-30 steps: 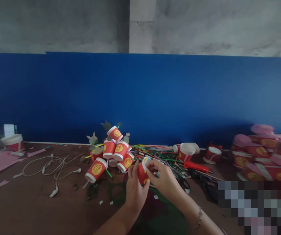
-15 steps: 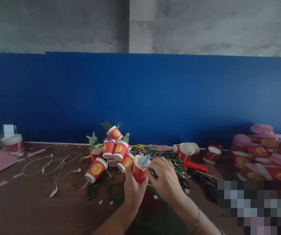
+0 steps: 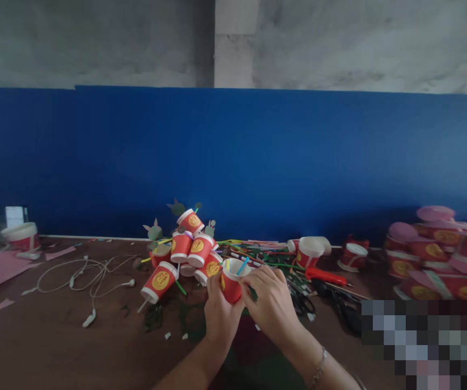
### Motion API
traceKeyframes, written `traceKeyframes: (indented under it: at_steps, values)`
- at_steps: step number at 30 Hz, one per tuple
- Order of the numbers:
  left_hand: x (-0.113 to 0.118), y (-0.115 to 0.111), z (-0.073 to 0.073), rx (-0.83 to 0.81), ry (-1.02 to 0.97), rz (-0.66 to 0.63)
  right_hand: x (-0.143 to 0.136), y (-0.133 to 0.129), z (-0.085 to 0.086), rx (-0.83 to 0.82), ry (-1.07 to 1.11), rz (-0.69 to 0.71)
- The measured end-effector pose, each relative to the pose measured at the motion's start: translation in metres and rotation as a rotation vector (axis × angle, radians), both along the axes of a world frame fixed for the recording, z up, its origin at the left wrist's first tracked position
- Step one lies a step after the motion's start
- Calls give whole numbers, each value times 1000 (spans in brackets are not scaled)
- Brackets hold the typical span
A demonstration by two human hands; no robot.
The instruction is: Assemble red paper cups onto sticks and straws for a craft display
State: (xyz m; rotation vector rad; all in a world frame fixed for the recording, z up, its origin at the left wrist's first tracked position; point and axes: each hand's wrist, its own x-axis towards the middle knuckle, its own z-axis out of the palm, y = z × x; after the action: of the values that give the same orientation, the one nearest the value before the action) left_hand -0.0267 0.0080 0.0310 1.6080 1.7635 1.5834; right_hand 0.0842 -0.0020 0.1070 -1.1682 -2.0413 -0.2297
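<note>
A red paper cup (image 3: pixel 231 288) with a white rim is held tilted in my left hand (image 3: pixel 222 317), its fingers wrapped round the side. Inside its mouth show a blue straw piece (image 3: pixel 242 266) and a bit of yellow. My right hand (image 3: pixel 269 303) is at the cup's right rim, thumb and fingers pressed together; what they pinch, if anything, is too small to tell. Just left of the hands, a pile of red cups (image 3: pixel 200 249) with straws and grey rabbit-shaped cutouts (image 3: pixel 154 231) leans together.
White earphones (image 3: pixel 89 318) lie on the brown table (image 3: pixel 54 352). Coloured straws (image 3: pixel 253 246), a red-handled tool (image 3: pixel 326 277) and black scissors (image 3: pixel 298 299) lie behind and right of my hands. More cups (image 3: pixel 445 252) with pink paper are stacked far right. A blue panel (image 3: pixel 233 162) stands behind.
My right hand has shifted slightly left along the cup's rim. My left hand and the cup have moved very little.
</note>
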Motion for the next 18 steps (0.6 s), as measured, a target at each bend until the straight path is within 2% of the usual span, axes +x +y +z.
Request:
traceKeyframes:
  at_steps: [8, 18]
  values:
    - [0, -1, 0, -11, 5, -4, -1, 2, -2, 41, -26, -43]
    - [0, 0, -1, -7, 12, -14, -1, -2, 4, -42, 38, 31]
